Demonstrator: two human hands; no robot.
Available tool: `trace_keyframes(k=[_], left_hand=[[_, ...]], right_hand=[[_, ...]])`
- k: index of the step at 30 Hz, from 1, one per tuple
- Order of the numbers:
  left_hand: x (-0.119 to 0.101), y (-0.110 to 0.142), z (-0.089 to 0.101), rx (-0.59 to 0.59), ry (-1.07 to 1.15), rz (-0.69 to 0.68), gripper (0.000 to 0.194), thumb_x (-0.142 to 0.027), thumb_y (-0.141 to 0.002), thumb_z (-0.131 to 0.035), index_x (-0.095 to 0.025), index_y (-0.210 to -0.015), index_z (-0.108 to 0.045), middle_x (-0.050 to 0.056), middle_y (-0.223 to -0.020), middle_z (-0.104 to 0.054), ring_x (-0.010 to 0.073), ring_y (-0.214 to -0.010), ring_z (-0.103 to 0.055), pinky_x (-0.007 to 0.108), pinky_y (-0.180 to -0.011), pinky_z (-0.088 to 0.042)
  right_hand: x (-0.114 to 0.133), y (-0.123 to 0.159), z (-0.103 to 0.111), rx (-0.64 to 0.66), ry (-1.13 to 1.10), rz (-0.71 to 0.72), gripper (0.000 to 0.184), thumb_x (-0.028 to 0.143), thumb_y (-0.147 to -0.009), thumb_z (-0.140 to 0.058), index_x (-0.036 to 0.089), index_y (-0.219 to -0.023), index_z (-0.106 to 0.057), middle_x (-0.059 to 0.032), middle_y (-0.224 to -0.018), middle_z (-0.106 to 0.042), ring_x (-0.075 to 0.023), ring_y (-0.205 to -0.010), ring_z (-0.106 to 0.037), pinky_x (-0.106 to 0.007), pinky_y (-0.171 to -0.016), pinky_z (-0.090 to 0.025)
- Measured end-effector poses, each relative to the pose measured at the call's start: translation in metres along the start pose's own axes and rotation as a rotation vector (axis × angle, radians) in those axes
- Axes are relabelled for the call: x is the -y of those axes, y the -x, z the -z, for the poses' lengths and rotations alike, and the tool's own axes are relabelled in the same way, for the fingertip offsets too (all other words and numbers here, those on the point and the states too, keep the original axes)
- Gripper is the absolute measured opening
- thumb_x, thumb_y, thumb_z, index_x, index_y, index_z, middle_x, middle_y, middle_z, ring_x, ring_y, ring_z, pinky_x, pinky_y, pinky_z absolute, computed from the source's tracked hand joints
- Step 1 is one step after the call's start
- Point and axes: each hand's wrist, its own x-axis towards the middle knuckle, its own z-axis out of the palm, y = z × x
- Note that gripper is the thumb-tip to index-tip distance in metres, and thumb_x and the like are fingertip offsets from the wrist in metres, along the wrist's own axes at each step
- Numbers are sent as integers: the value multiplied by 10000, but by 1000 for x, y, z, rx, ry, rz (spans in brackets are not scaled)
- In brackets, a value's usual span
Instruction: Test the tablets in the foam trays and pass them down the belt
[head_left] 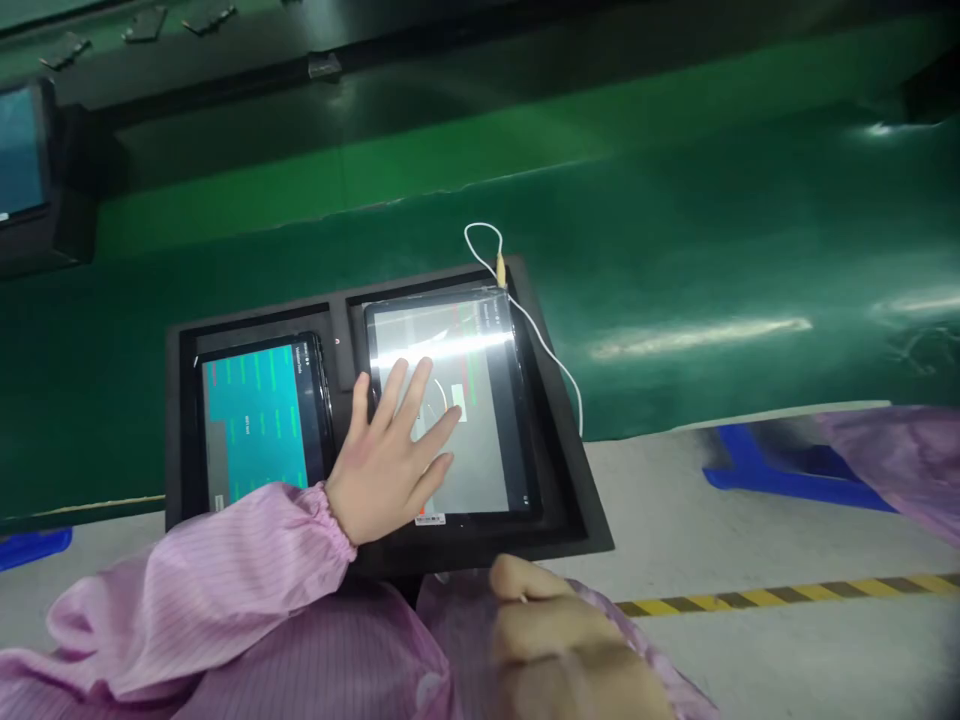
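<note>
My left hand (390,450) is spread palm down over the right-hand tablet (480,470), its fingertips over the lit screen. That tablet sits in the right recess of a black tray (592,530). A white cable (551,350) with a yellow end (501,270) meets the tablet's far right corner. Beside it, a second tablet (259,420) with a blue-green screen lies in the left recess, partly hidden by my sleeve. My right hand (577,640), blurred, is low in front of my body with its fingers curled. What it holds, if anything, cannot be made out.
The tray rests at the near edge of a green bench (675,260). At the far left stands a dark device with a screen (19,150). Past the bench edge at right are a blue frame (795,480), another person's pink sleeve (900,450) and yellow-black floor tape (750,600).
</note>
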Motion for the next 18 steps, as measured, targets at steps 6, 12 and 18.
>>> trace_keyframes(k=[6, 12, 18], left_hand=[[5, -5, -8, 17, 16, -10, 469, -449, -1002, -444, -230, -1414, -501, 242, -1600, -241, 436, -1489, -190, 725, -1099, -224], [10, 6, -4, -58, -7, 155, 505, -365, -1017, -389, -141, -1468, -431, 266, -1584, -269, 455, -1498, -110, 748, -1095, -180], [5, 18, -7, -42, -23, 205, 463, -342, -1004, -421, -150, -1418, -494, 256, -1591, -265, 435, -1507, -95, 728, -1121, -134]], right_hand=[[-32, 7, -13, -17, 14, 42, 415, 500, -1040, -395, 221, -1060, -701, -7, -742, -596, -138, -705, -486, -317, -638, -339], [-47, 31, 9, 12, -75, 12, 400, 496, -1034, -408, 216, -1171, -659, -35, -855, -661, -140, -720, -549, -319, -667, -380], [-54, 48, 33, 40, -127, 8, 273, 440, -1024, -461, 241, -1116, -623, 29, -615, -604, -139, -525, -523, -347, -695, -429]])
